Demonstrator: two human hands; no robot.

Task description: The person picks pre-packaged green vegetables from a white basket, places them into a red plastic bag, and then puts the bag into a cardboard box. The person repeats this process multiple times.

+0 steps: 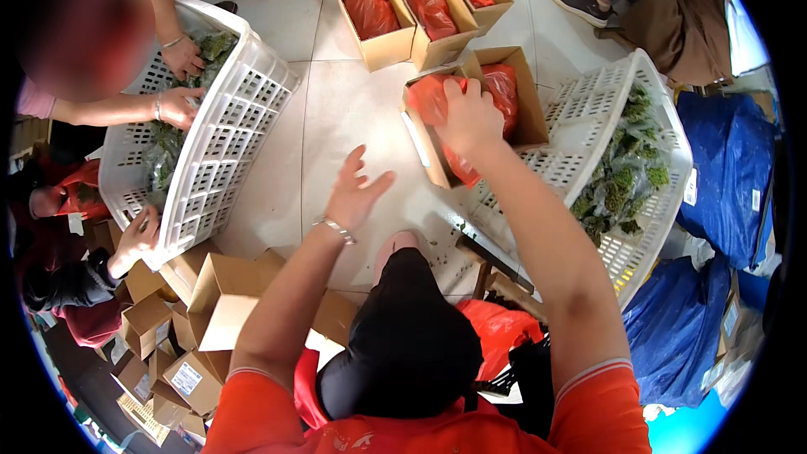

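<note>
My right hand (470,113) is on a red plastic bag (430,99), its fingers curled over the top. That bag sits partly inside an open cardboard box (421,144), and some of its film hangs over the near edge. Right beside it stands a second open box (531,110) with another red plastic bag (503,91) in it. My left hand (356,195) hovers over the tiled floor, fingers spread and holding nothing. What the bag under my right hand contains cannot be seen.
A white plastic crate (678,139) at right holds green produce in clear bags (621,180). Other people's hands (179,107) reach into the left crate (230,157). Boxed red bags (372,9) stand ahead; cardboard boxes (195,378) pile at lower left. Blue bags (725,170) lie far right.
</note>
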